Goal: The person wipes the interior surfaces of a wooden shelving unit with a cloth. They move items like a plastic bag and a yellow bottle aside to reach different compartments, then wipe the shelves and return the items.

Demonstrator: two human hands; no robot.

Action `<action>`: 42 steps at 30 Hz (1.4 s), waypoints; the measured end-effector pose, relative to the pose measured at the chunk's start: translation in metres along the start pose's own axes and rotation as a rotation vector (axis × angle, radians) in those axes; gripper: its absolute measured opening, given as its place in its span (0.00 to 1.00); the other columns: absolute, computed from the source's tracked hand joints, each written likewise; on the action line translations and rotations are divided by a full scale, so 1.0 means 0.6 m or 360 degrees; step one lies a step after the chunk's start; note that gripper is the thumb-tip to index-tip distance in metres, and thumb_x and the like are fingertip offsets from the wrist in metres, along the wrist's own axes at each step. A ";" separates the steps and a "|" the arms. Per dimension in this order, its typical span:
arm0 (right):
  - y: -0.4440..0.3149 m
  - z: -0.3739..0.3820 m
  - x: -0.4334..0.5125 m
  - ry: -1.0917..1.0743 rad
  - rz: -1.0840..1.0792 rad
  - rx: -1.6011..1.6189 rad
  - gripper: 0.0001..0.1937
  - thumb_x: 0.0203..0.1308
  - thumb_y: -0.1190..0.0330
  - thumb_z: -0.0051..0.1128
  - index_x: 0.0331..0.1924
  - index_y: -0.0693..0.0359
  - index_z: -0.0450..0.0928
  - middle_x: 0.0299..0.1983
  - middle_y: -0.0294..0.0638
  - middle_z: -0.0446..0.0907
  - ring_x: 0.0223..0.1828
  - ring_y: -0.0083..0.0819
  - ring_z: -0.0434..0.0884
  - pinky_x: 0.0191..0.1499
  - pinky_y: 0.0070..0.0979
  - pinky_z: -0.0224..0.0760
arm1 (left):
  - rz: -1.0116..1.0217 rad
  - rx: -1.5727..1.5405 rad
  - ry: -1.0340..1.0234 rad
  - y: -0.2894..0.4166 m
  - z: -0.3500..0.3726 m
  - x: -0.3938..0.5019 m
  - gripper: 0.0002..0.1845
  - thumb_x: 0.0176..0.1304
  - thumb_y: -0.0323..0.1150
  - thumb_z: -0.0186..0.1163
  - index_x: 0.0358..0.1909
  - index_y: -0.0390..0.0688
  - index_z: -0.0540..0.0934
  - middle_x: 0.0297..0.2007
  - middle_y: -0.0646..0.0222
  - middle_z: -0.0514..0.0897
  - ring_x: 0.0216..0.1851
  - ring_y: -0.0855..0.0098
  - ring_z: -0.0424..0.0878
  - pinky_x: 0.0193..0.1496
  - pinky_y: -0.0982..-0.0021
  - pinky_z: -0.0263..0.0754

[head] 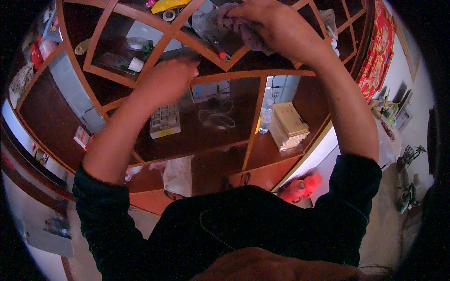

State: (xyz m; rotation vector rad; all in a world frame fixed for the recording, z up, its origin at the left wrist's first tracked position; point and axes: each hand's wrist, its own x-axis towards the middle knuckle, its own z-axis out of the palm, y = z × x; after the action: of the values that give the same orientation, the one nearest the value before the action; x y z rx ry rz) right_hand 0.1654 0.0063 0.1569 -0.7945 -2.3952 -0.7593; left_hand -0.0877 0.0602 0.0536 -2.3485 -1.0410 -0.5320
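Observation:
My right hand (272,26) is raised to the upper part of a wooden shelf unit and grips a bunched greyish-purple cloth (251,33). The cloth lies against or just before the crossed wooden slats (242,58); I cannot tell whether it touches them. My left hand (167,79) is blurred, with its fingers curled, in front of the slats at the left. Whether it holds anything is not visible. Near it in the diamond-shaped compartments are a white cup (135,65) lying on its side and a clear round container (137,43). A small red-capped item (224,56) sits in a lower corner between slats.
Below, a divided white box (165,121) and a coiled pale cable (218,119) lie on a shelf. To the right stand a clear plastic bottle (266,116) and a stack of tan booklets (290,121). A red plastic jug (300,188) stands lower right.

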 end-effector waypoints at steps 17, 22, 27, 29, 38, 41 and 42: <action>0.005 0.017 -0.009 0.0037 0.0058 -0.0054 0.17 0.49 0.74 0.57 0.47 0.60 0.78 0.44 0.48 0.78 0.48 0.47 0.77 0.47 0.37 0.71 | 0.0332 0.0013 0.0633 0.060 -0.022 0.001 0.13 0.55 0.33 0.58 0.43 0.42 0.80 0.41 0.60 0.79 0.43 0.56 0.77 0.50 0.58 0.73; -0.005 0.032 0.017 -0.0069 0.0090 -0.0224 0.14 0.50 0.72 0.57 0.43 0.60 0.79 0.40 0.49 0.78 0.46 0.47 0.78 0.44 0.36 0.73 | 0.0550 0.0274 0.0771 0.073 -0.025 0.065 0.14 0.51 0.29 0.57 0.41 0.45 0.80 0.36 0.68 0.79 0.41 0.63 0.77 0.50 0.63 0.69; 0.001 0.046 0.026 -0.0054 0.0117 -0.0370 0.13 0.52 0.71 0.55 0.43 0.59 0.79 0.41 0.49 0.79 0.45 0.47 0.78 0.45 0.36 0.74 | 0.0554 0.0564 0.0583 0.050 -0.040 0.079 0.14 0.50 0.28 0.57 0.41 0.46 0.80 0.33 0.71 0.79 0.40 0.66 0.78 0.46 0.64 0.71; 0.003 0.054 0.022 -0.0046 0.0053 -0.0475 0.14 0.53 0.70 0.55 0.45 0.57 0.80 0.44 0.49 0.79 0.45 0.46 0.79 0.47 0.36 0.74 | 0.0545 0.0549 0.0599 0.039 -0.064 0.061 0.14 0.50 0.27 0.57 0.41 0.45 0.80 0.34 0.70 0.80 0.40 0.65 0.79 0.44 0.64 0.73; 0.026 0.114 0.054 -0.0578 0.0082 -0.0870 0.10 0.46 0.75 0.55 0.35 0.62 0.82 0.39 0.48 0.82 0.41 0.44 0.82 0.46 0.37 0.76 | 0.0290 0.0232 0.0777 0.017 -0.105 -0.088 0.16 0.52 0.24 0.58 0.44 0.45 0.79 0.45 0.66 0.81 0.42 0.62 0.81 0.45 0.65 0.77; 0.075 0.162 0.107 -0.0701 0.0093 -0.0920 0.10 0.49 0.74 0.54 0.36 0.62 0.83 0.39 0.48 0.83 0.41 0.44 0.83 0.45 0.36 0.77 | 0.0274 0.0087 0.0590 0.017 -0.058 -0.089 0.15 0.51 0.24 0.57 0.44 0.41 0.79 0.44 0.64 0.81 0.40 0.61 0.81 0.44 0.63 0.77; 0.091 0.182 0.124 -0.0689 0.0149 -0.0933 0.10 0.50 0.74 0.54 0.36 0.62 0.83 0.39 0.48 0.83 0.42 0.44 0.83 0.44 0.36 0.77 | 0.0276 0.0088 0.0582 0.013 -0.045 -0.085 0.15 0.51 0.24 0.56 0.43 0.41 0.79 0.44 0.63 0.81 0.40 0.61 0.81 0.43 0.63 0.77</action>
State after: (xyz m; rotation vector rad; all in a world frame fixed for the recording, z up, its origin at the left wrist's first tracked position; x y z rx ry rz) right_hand 0.1180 0.1407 0.1420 -1.4140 -2.4903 -1.4013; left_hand -0.1177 0.0106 0.0454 -2.1583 -0.6696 -0.8158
